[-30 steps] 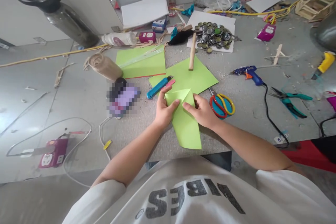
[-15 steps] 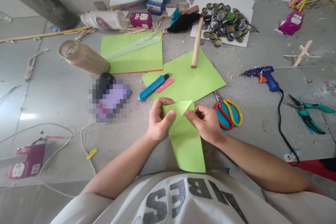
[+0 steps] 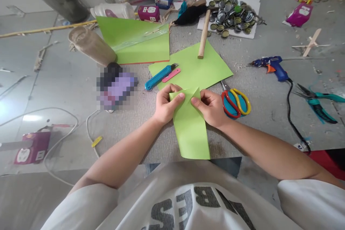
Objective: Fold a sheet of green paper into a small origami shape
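Observation:
A strip of light green paper (image 3: 191, 133) is held between my two hands, its lower end hanging toward the table's front edge. My left hand (image 3: 167, 103) pinches its upper left corner, thumb on top and fingers curled behind. On the upper right side, my right hand (image 3: 211, 107) grips it the same way. The top edge is creased, with a small folded part between the thumbs. Just beyond my hands lie a blue utility knife (image 3: 159, 77), a small pink piece (image 3: 171, 75) and a larger green sheet (image 3: 199, 70). Red-and-yellow-handled scissors (image 3: 235, 102) rest beside my right hand.
A wooden stick (image 3: 204, 36) lies across the green sheet. Bottle caps (image 3: 231, 16) are heaped on a white board behind. To the right are a blue glue gun (image 3: 271, 67) and teal-handled pliers (image 3: 318, 100). A brown cylinder (image 3: 93, 47) stands at left near stacked green sheets (image 3: 145, 51).
The small triangular flap at the strip's top, flat before, now shows less and its corner points upward. Both thumbs have shifted on the paper. The whole view has tilted slightly.

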`<state>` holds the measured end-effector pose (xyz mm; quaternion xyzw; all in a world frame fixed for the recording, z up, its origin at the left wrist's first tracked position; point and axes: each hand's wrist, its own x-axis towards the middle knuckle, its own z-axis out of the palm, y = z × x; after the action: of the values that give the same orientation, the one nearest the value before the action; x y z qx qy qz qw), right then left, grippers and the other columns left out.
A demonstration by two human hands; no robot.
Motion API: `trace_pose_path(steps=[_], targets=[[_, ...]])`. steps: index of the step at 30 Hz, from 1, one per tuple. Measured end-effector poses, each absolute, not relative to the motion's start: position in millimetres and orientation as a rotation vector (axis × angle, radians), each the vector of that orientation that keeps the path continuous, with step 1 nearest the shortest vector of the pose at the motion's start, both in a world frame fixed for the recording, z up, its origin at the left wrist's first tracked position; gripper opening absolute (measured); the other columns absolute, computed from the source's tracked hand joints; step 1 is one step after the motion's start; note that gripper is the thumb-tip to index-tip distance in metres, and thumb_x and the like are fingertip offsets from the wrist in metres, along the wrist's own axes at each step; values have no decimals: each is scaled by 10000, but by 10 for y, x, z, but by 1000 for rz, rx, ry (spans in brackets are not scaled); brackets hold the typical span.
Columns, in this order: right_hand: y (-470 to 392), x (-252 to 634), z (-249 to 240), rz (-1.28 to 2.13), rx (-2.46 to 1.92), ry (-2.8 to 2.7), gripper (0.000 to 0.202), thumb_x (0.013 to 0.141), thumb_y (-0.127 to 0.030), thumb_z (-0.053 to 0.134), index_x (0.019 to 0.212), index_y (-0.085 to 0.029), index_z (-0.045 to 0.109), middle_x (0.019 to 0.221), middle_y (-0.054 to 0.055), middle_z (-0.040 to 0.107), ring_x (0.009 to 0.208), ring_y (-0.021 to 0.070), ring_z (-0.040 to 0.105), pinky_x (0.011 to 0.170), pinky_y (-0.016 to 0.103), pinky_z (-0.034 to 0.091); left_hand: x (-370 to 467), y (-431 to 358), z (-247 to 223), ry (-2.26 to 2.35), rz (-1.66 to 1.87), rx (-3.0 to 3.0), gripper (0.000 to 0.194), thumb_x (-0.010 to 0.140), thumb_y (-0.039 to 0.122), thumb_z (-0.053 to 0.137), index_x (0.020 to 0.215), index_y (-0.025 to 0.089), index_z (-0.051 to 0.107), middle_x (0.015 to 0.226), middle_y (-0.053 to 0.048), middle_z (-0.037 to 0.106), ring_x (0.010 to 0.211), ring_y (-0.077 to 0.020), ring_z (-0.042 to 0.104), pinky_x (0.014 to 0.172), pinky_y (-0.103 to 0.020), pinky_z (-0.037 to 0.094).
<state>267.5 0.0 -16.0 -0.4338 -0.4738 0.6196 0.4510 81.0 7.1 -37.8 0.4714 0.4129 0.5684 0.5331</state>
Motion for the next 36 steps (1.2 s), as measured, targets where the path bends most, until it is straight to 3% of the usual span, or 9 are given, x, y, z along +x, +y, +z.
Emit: trace_pose_path(steps=[5,12,15,18,25,36], targets=[[-43,2689,-147,1548,-1107,-1149,814,703,-909,1053,675,-244,584,615,-29,581,560,113,486,518,273,398,822,12,-342,899,1329,1026,711,821,686,1082,726,204,568,834,2,674,681,-102,529,658,-244,501],[-163,2737,-141,1535,-1047,-1203,612,995,-693,964,752,-219,662,659,-33,594,578,101,481,533,251,397,754,-107,-354,859,1304,933,610,915,599,1039,769,201,602,882,-16,701,685,-109,565,599,-226,472],[-217,2727,-124,1517,-995,-1217,515,1110,-536,885,776,-225,647,641,-60,555,551,85,419,497,223,328,675,-104,-341,808,1367,1137,461,1055,486,937,836,203,645,901,-24,721,722,-118,622,636,-229,499],[-267,2718,-128,1465,-955,-1289,424,1176,-441,796,831,-238,655,688,-56,592,568,93,459,519,222,357,608,-97,-324,740,1420,1404,328,1138,373,832,912,212,657,948,-35,741,744,-121,662,659,-234,523],[-311,2740,-173,1428,-981,-1310,365,1156,-385,802,838,-248,686,690,-44,587,567,117,485,522,251,382,604,-87,-345,722,1454,1562,303,1166,380,781,951,224,635,955,-50,742,752,-144,697,648,-250,546],[-248,2702,-213,1391,-1109,-1241,617,991,-752,925,756,-234,688,665,10,692,569,137,532,524,274,447,675,-84,-443,807,1472,1541,254,1141,411,809,1009,225,698,974,-51,774,794,-168,700,745,-307,571]])
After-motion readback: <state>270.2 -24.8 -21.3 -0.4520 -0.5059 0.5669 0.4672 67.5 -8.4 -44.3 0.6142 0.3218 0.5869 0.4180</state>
